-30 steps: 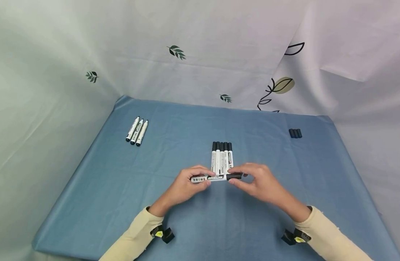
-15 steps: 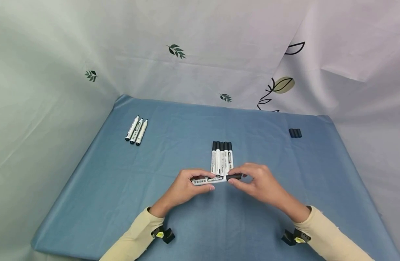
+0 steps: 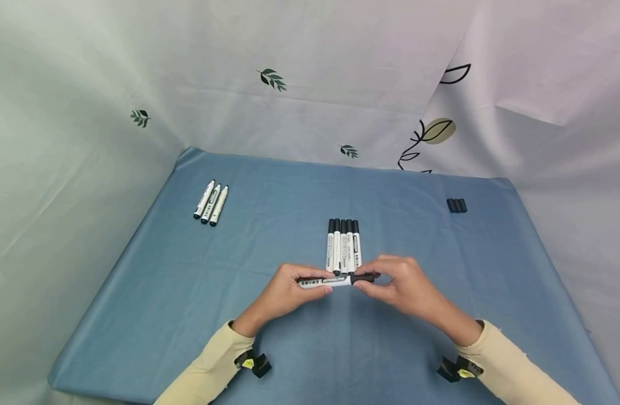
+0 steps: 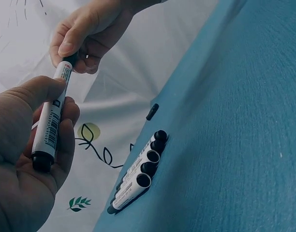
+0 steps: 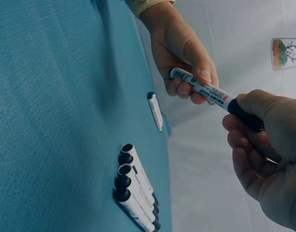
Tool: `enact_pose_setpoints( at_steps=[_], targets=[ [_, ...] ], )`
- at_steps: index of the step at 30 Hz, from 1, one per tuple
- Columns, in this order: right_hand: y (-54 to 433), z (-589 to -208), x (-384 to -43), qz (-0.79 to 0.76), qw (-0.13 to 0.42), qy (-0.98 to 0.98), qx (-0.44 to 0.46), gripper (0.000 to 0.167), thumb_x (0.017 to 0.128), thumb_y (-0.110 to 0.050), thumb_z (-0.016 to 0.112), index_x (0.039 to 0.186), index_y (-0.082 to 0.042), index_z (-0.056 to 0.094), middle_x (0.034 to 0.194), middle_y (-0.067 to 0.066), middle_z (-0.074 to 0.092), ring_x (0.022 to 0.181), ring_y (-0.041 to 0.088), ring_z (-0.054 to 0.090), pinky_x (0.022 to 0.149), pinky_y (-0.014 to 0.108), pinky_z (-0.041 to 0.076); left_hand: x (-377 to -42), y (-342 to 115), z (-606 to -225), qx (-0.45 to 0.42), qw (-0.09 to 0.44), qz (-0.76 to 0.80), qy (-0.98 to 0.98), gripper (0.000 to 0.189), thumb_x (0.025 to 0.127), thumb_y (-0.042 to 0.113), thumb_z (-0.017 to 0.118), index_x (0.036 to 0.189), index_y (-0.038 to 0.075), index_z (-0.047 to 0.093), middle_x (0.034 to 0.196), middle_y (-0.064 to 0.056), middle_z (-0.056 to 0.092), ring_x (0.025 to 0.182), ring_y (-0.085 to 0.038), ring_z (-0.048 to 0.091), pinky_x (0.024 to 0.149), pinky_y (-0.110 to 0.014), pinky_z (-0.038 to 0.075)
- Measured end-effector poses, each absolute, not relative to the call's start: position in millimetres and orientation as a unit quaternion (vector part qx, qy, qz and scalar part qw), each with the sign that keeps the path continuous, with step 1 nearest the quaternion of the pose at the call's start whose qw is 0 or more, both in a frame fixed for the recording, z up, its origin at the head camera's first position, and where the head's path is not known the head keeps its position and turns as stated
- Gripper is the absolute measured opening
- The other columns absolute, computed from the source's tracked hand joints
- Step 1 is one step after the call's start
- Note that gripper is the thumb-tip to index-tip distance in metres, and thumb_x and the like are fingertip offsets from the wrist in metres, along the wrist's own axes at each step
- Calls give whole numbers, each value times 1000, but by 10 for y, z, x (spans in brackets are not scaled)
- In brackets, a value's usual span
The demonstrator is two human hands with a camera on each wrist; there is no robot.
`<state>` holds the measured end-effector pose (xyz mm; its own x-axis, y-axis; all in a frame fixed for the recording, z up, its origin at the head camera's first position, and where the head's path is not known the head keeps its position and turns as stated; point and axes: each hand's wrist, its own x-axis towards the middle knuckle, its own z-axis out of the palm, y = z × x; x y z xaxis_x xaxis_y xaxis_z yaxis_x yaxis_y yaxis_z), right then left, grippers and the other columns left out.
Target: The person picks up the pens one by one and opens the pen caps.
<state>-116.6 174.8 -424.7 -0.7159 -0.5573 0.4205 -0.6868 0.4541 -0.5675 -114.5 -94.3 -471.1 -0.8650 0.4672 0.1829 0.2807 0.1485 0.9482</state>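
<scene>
A whiteboard marker (image 3: 324,282) with a white barrel and black cap lies crosswise between my hands, just in front of the row of markers in the head view. My left hand (image 3: 288,289) grips the barrel, thumb on one side and fingers on the other. At the other end, my right hand (image 3: 398,282) pinches the black cap (image 5: 245,115) between thumb and fingers. The left wrist view shows the barrel (image 4: 50,123) across the left palm, its black end toward the camera. Cap and barrel appear joined; the fingers partly hide where they meet.
Several capped markers (image 3: 343,252) lie side by side at mid-table, caps pointing away. Three uncapped markers (image 3: 211,203) rest at the back left. Three loose black caps (image 3: 457,206) sit together at the back right. Blue cloth (image 3: 269,197) covers the table, and pale curtains (image 3: 310,124) surround it.
The marker's barrel has tilted and turned a little, so its label faces differently. My left thumb has slid rightward along it. My right hand has barely moved on the cap.
</scene>
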Motion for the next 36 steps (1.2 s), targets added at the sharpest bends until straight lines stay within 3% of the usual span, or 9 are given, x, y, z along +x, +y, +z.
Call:
enact_pose_setpoints(
  at_steps=[26, 36],
  targets=[
    [1797, -4211, -1151, 370, 96, -825, 416, 18, 83, -6, 85, 98, -15, 81, 83, -9, 73, 66, -4, 53, 53, 10, 42, -1123, -920, -4725, 252, 101, 616, 739, 24, 91, 16, 80, 113, 7, 79, 111, -9, 76, 91, -12, 71, 74, -29, 59],
    [1807, -4224, -1155, 362, 101, -821, 430, 14, 85, -8, 84, 98, -14, 81, 82, -7, 73, 65, -4, 52, 52, 9, 41, -1129, -931, -4738, 259, 104, 611, 741, 24, 92, 18, 79, 114, 7, 79, 111, -8, 77, 85, -11, 69, 70, -26, 56]
  ],
)
